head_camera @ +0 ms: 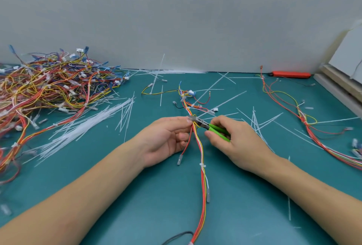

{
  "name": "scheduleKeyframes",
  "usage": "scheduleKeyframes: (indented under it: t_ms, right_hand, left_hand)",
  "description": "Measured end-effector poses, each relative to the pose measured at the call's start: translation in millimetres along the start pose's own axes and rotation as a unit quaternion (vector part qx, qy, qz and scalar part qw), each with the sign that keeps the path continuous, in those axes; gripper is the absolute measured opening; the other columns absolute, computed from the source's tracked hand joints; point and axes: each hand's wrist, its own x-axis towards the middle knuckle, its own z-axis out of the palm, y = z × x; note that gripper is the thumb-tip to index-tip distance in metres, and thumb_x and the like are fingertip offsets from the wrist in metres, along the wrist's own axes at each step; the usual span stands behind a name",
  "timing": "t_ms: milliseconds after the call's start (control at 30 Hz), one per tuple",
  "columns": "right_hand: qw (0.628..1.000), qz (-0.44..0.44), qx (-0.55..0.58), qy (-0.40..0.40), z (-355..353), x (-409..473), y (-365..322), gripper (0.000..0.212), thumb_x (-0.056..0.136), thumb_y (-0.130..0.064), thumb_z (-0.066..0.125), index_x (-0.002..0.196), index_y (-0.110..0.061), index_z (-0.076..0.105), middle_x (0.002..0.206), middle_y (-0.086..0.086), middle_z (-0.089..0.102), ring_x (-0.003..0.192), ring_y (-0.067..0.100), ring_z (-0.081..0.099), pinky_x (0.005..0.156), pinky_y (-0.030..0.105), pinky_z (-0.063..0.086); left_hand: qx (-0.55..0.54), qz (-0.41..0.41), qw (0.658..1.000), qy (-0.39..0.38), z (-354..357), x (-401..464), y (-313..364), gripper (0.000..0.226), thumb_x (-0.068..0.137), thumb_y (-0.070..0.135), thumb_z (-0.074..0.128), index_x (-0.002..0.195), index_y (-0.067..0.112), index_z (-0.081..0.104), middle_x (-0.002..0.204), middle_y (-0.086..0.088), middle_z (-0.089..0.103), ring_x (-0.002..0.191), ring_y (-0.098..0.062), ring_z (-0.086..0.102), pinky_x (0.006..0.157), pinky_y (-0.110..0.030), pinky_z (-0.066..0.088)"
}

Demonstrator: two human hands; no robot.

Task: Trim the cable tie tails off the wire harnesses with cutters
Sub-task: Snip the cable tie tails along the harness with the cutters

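Left hand [166, 139] pinches the harness [197, 143]; right hand [231, 139] grips the cutters [216, 128] at one tie; far-left pile [49, 84] probably awaits.

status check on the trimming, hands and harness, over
Left hand pinches harness at the tie. Right hand grips green cutters, blades at the tie tail. Cut tails litter the mat, none blocking.
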Motion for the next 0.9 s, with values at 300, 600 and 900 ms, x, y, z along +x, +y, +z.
scheduleKeyframes:
  t_ms: [300, 600, 900]
  right_hand:
    - [1.0, -0.006, 0.004, 0.008, -4.1, -2.5, 1.2, 0.029, 0.09, -0.06, 0.055, 0.1, -0.034, 0.06, 0.082, -0.017, 0.061, 0.081, 0.008, 0.057, 0.069, 0.019, 0.042]
    - [1.0, -0.017, 0.012, 0.011, -2.2, -1.4, 2.3, 0.027, 0.091, -0.058, 0.056, 0.098, -0.033, 0.06, 0.079, -0.017, 0.059, 0.077, 0.008, 0.055, 0.066, 0.019, 0.041]
    - [0.999, -0.026, -0.003, 0.019, -2.4, -1.8, 0.5, 0.018, 0.093, -0.053, 0.058, 0.094, -0.035, 0.058, 0.076, -0.019, 0.056, 0.074, 0.005, 0.053, 0.064, 0.015, 0.037]
  left_hand:
    - [0.011, -0.006, 0.999, -0.037, -4.3, 2.5, 0.4, 0.011, 0.092, 0.014, 0.063, 0.092, 0.011, 0.074, 0.066, 0.007, 0.048, 0.052, -0.005, 0.04, 0.055, -0.019, 0.04]
    - [-0.007, -0.013, 0.997, -0.072, -9.7, 5.7, 0.5, 0.016, 0.097, 0.013, 0.059, 0.089, 0.012, 0.073, 0.069, 0.007, 0.058, 0.051, -0.003, 0.041, 0.053, -0.018, 0.043]
    - [-0.007, -0.023, 0.997, -0.072, -6.2, 3.3, 2.3, 0.02, 0.097, 0.015, 0.058, 0.085, 0.014, 0.075, 0.063, 0.009, 0.053, 0.049, -0.002, 0.039, 0.053, -0.017, 0.04]
